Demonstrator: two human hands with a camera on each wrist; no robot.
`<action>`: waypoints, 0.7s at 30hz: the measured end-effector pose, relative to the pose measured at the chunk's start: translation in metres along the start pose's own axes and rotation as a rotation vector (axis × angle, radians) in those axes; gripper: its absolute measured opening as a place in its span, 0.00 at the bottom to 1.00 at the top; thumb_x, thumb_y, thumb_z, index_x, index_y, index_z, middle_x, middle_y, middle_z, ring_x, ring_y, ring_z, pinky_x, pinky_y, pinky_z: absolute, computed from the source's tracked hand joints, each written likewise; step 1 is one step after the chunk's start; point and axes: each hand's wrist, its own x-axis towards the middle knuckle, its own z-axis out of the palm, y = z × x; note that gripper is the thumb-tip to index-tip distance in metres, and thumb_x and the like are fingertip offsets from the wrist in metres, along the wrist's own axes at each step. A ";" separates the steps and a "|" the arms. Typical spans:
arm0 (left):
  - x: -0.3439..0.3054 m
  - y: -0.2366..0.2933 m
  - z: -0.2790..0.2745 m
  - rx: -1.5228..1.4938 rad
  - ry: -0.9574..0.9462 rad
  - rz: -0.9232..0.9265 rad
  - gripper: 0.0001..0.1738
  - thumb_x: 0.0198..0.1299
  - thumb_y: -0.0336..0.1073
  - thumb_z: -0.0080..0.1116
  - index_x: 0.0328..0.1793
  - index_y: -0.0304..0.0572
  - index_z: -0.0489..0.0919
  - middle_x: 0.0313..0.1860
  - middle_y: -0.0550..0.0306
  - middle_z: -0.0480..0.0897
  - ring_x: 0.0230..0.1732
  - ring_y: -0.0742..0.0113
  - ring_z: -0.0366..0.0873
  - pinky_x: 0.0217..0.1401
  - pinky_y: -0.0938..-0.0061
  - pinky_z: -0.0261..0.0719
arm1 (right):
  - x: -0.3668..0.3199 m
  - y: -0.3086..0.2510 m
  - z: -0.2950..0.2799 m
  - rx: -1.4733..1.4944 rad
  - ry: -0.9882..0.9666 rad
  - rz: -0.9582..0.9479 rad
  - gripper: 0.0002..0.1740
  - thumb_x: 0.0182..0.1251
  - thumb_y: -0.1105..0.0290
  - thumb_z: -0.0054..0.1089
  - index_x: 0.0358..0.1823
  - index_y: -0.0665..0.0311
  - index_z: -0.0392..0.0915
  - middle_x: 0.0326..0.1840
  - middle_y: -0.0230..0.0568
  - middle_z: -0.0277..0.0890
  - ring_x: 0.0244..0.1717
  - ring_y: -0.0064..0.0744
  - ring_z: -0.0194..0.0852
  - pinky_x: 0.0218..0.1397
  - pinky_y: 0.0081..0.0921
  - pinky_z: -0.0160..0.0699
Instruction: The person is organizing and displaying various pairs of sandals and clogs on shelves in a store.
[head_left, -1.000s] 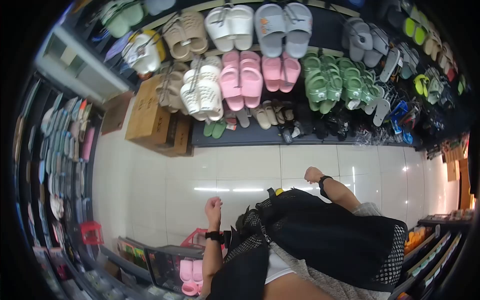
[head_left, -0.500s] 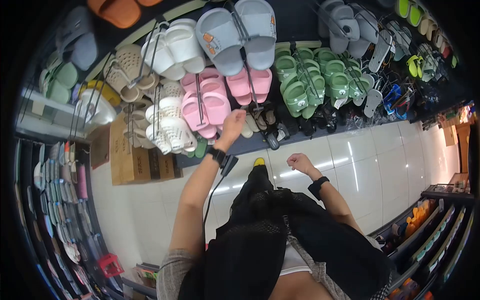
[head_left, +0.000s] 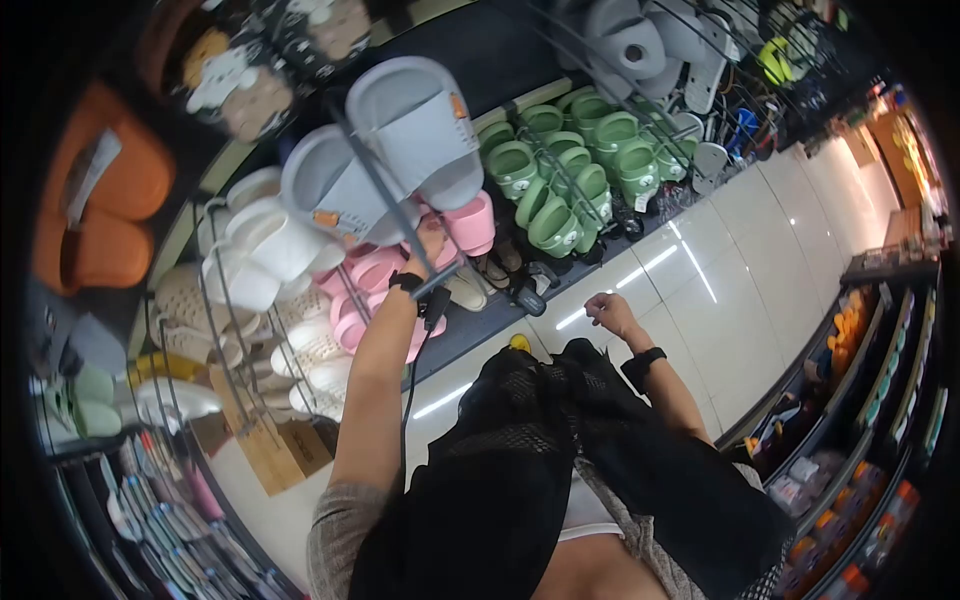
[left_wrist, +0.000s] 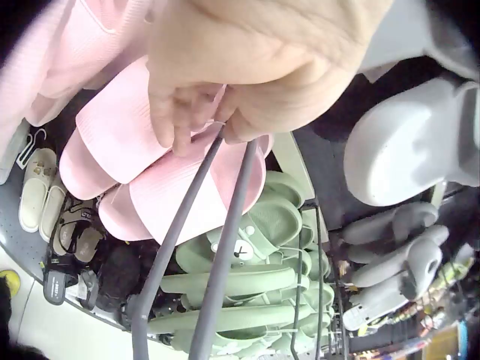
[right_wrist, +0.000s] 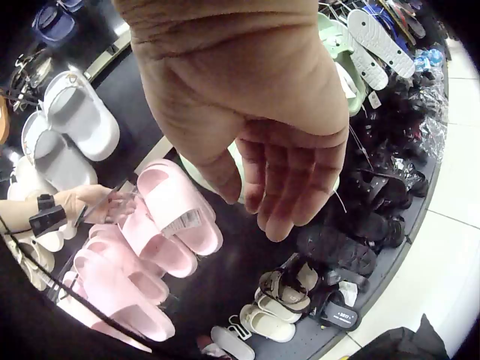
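My left hand (head_left: 430, 240) is raised to a wall rack of slippers. In the left wrist view its curled fingers (left_wrist: 191, 120) pinch at a pair of pink slippers (left_wrist: 120, 142) where they hang at the tip of two grey hook rods (left_wrist: 217, 255). The right wrist view shows the same left hand (right_wrist: 101, 201) against the pink slippers (right_wrist: 176, 210). My right hand (head_left: 607, 308) hovers lower, in front of my body, fingers (right_wrist: 289, 176) relaxed and holding nothing. Big grey slippers (head_left: 415, 130) hang just above the pink ones (head_left: 470, 222).
Green slippers (head_left: 560, 170) hang to the right, white ones (head_left: 260, 250) and orange ones (head_left: 100, 210) to the left. Dark sandals (right_wrist: 337, 255) line the rack's base. White tile floor (head_left: 720, 260) runs to stocked shelves (head_left: 870, 370). A black mesh bag (head_left: 560, 450) hangs at my front.
My left hand rose from waist height up to the pink slippers on the rack. The head view swung nearer to the rack. The right hand stayed low in front of me.
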 end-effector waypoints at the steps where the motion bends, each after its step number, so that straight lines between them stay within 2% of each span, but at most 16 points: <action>1: 0.011 -0.010 0.003 -0.026 0.088 -0.021 0.25 0.59 0.29 0.50 0.65 0.49 0.69 0.47 0.60 0.79 0.35 0.70 0.80 0.29 0.78 0.75 | 0.005 -0.001 -0.006 0.030 0.022 -0.006 0.07 0.57 0.71 0.58 0.31 0.68 0.80 0.24 0.36 0.78 0.23 0.25 0.78 0.29 0.23 0.78; 2: -0.004 0.010 0.008 0.112 0.065 -0.023 0.22 0.60 0.31 0.49 0.63 0.48 0.70 0.44 0.61 0.79 0.35 0.71 0.80 0.28 0.78 0.74 | 0.013 0.001 -0.013 0.012 -0.004 0.014 0.10 0.61 0.69 0.58 0.38 0.69 0.81 0.29 0.39 0.80 0.25 0.26 0.79 0.31 0.24 0.80; 3: -0.021 0.030 0.010 0.250 0.045 -0.026 0.20 0.62 0.32 0.47 0.61 0.48 0.72 0.41 0.62 0.80 0.34 0.73 0.79 0.27 0.79 0.74 | 0.021 0.001 -0.020 0.018 0.007 0.021 0.10 0.61 0.69 0.58 0.38 0.69 0.81 0.29 0.39 0.80 0.25 0.26 0.79 0.31 0.24 0.80; 4: -0.018 0.031 0.008 0.211 -0.024 -0.045 0.15 0.65 0.36 0.42 0.56 0.46 0.72 0.36 0.62 0.80 0.31 0.74 0.79 0.25 0.79 0.74 | 0.029 0.000 -0.027 0.019 0.051 -0.018 0.09 0.60 0.69 0.58 0.35 0.69 0.81 0.26 0.39 0.80 0.24 0.27 0.79 0.30 0.24 0.79; 5: -0.015 0.031 0.007 0.214 -0.027 -0.047 0.15 0.65 0.36 0.42 0.56 0.46 0.72 0.36 0.62 0.80 0.31 0.74 0.79 0.25 0.79 0.74 | 0.036 -0.006 -0.033 0.016 0.091 -0.060 0.09 0.59 0.68 0.58 0.32 0.68 0.80 0.24 0.38 0.79 0.23 0.27 0.80 0.30 0.24 0.78; 8: -0.017 0.029 0.007 0.219 -0.056 -0.034 0.14 0.63 0.34 0.43 0.52 0.39 0.74 0.31 0.56 0.80 0.25 0.68 0.76 0.26 0.75 0.74 | 0.056 -0.023 -0.060 -0.012 0.098 -0.118 0.11 0.60 0.67 0.58 0.34 0.69 0.80 0.24 0.39 0.80 0.23 0.28 0.80 0.30 0.24 0.78; 9: -0.022 0.028 0.008 0.213 -0.042 -0.040 0.14 0.63 0.34 0.43 0.52 0.39 0.74 0.31 0.56 0.80 0.25 0.68 0.76 0.26 0.75 0.74 | 0.064 -0.029 -0.068 -0.003 0.113 -0.168 0.11 0.60 0.67 0.58 0.35 0.69 0.80 0.24 0.38 0.80 0.23 0.28 0.80 0.30 0.24 0.78; 11: -0.038 0.029 0.012 0.337 0.039 0.030 0.13 0.64 0.36 0.44 0.44 0.36 0.77 0.28 0.57 0.81 0.24 0.67 0.78 0.25 0.74 0.75 | 0.086 -0.037 -0.084 -0.019 0.085 -0.180 0.11 0.59 0.69 0.58 0.38 0.69 0.80 0.24 0.40 0.79 0.22 0.28 0.80 0.29 0.24 0.78; 12: -0.045 0.029 0.016 0.282 0.087 -0.031 0.15 0.65 0.41 0.48 0.40 0.35 0.78 0.25 0.58 0.81 0.24 0.68 0.80 0.25 0.75 0.76 | 0.095 -0.040 -0.091 -0.018 0.080 -0.199 0.12 0.58 0.70 0.57 0.40 0.68 0.80 0.24 0.41 0.79 0.22 0.28 0.80 0.30 0.25 0.78; 13: -0.056 0.032 0.019 0.279 0.104 -0.042 0.15 0.65 0.41 0.48 0.40 0.35 0.78 0.25 0.58 0.81 0.24 0.68 0.80 0.25 0.75 0.76 | 0.104 -0.042 -0.097 -0.015 0.073 -0.215 0.13 0.58 0.71 0.57 0.42 0.68 0.80 0.24 0.42 0.79 0.22 0.29 0.79 0.30 0.26 0.78; 14: -0.070 0.036 0.021 0.274 0.072 -0.074 0.17 0.65 0.44 0.51 0.39 0.34 0.78 0.25 0.58 0.81 0.24 0.69 0.80 0.26 0.75 0.77 | 0.110 -0.048 -0.106 -0.062 -0.019 -0.205 0.18 0.61 0.74 0.54 0.53 0.66 0.75 0.31 0.40 0.79 0.25 0.26 0.77 0.31 0.25 0.79; 16: -0.093 0.039 0.026 0.240 0.036 -0.089 0.19 0.63 0.49 0.56 0.39 0.37 0.79 0.25 0.59 0.81 0.24 0.70 0.80 0.28 0.76 0.78 | 0.126 -0.057 -0.113 -0.118 -0.043 -0.297 0.20 0.61 0.74 0.53 0.56 0.63 0.74 0.31 0.40 0.79 0.25 0.25 0.77 0.31 0.24 0.78; 17: -0.101 0.036 0.028 0.230 0.058 -0.107 0.19 0.63 0.49 0.56 0.39 0.37 0.79 0.25 0.59 0.81 0.24 0.70 0.80 0.28 0.76 0.78 | 0.131 -0.064 -0.114 -0.168 -0.045 -0.384 0.21 0.62 0.75 0.52 0.59 0.60 0.73 0.32 0.39 0.79 0.25 0.24 0.76 0.31 0.23 0.78; 18: -0.110 0.033 0.030 0.217 0.029 -0.129 0.18 0.64 0.48 0.56 0.39 0.38 0.79 0.26 0.60 0.81 0.25 0.70 0.80 0.29 0.77 0.78 | 0.135 -0.071 -0.121 -0.166 -0.126 -0.367 0.24 0.64 0.74 0.51 0.63 0.56 0.70 0.31 0.39 0.78 0.26 0.24 0.75 0.31 0.23 0.77; 19: -0.119 0.029 0.032 0.199 0.002 -0.149 0.16 0.64 0.47 0.55 0.38 0.40 0.79 0.26 0.60 0.81 0.25 0.71 0.80 0.30 0.77 0.78 | 0.140 -0.075 -0.124 -0.175 -0.160 -0.375 0.24 0.64 0.74 0.51 0.63 0.56 0.70 0.31 0.39 0.78 0.26 0.24 0.75 0.31 0.23 0.77; 21: -0.138 0.028 0.038 0.191 0.040 -0.210 0.14 0.66 0.45 0.53 0.37 0.42 0.79 0.28 0.61 0.81 0.27 0.72 0.80 0.32 0.77 0.79 | 0.157 -0.080 -0.127 -0.151 -0.208 -0.406 0.22 0.62 0.72 0.53 0.59 0.57 0.72 0.29 0.46 0.80 0.24 0.35 0.80 0.35 0.30 0.78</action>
